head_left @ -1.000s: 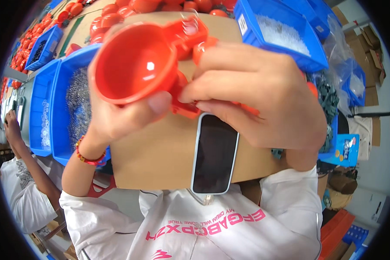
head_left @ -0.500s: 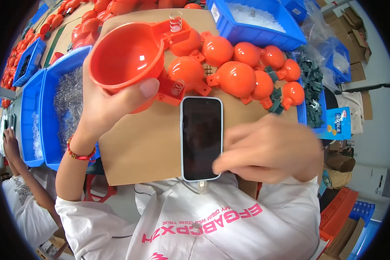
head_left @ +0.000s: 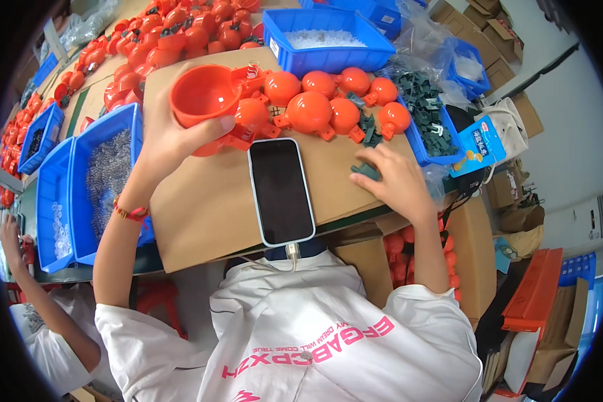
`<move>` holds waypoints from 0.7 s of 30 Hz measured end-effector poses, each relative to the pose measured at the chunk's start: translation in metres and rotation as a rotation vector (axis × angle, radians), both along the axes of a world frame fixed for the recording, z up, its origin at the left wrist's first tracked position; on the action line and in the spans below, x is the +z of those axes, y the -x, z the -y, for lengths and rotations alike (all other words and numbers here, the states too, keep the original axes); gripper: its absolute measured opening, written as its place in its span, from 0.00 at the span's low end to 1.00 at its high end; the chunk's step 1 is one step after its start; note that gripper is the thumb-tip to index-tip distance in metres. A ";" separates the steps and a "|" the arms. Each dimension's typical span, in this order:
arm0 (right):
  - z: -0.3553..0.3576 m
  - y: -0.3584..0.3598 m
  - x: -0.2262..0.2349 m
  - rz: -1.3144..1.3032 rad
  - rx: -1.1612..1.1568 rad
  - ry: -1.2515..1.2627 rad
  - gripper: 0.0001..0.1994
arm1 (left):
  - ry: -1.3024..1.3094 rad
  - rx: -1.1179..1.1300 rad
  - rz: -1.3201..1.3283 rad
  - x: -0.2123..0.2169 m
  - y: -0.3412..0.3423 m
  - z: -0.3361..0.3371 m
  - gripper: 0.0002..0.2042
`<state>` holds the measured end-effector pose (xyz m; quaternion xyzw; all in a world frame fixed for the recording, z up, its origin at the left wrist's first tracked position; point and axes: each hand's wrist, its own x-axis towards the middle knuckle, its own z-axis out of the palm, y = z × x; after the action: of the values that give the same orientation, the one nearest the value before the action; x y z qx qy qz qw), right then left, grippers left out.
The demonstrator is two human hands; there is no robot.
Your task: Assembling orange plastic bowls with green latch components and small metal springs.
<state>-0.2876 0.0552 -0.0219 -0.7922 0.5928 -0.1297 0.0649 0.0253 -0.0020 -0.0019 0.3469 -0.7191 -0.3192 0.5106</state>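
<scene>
My left hand is closed around an orange plastic cup, its round hollow facing up. Two short arms stick out from the cup's right side, and a small coil spring stands on the farther one. On the cardboard's right part, my right hand pinches a small dark green plastic piece between thumb and fingers. A phone with a dark screen lies between my hands, a cable plugged into its near end. Beyond it sit several orange ball-shaped parts, with loose green pieces among them.
Blue bins hold metal springs, clear small parts, white translucent bits and green pieces. Orange parts heap at the back left. Another person's arm is at the far left. A blue packet lies right.
My right hand, blurred beside the phone before, is now farther right with a green piece in its fingers. The left hand still holds the cup. The whole view has shifted.
</scene>
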 end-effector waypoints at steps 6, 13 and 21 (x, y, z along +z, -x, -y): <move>-0.015 0.006 -0.029 0.270 0.012 0.060 0.13 | -0.022 -0.057 -0.015 0.021 0.011 -0.039 0.23; -0.035 -0.012 -0.049 0.572 0.051 0.251 0.10 | -0.128 -0.140 0.005 0.024 0.009 -0.093 0.25; -0.015 -0.029 -0.072 0.946 -0.111 0.200 0.10 | -0.150 -0.062 0.015 0.023 -0.003 -0.077 0.26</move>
<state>-0.2590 0.0700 -0.0934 -0.6160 0.5243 -0.5350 0.2439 0.0279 0.0754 0.0210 0.3639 -0.7075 -0.3852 0.4676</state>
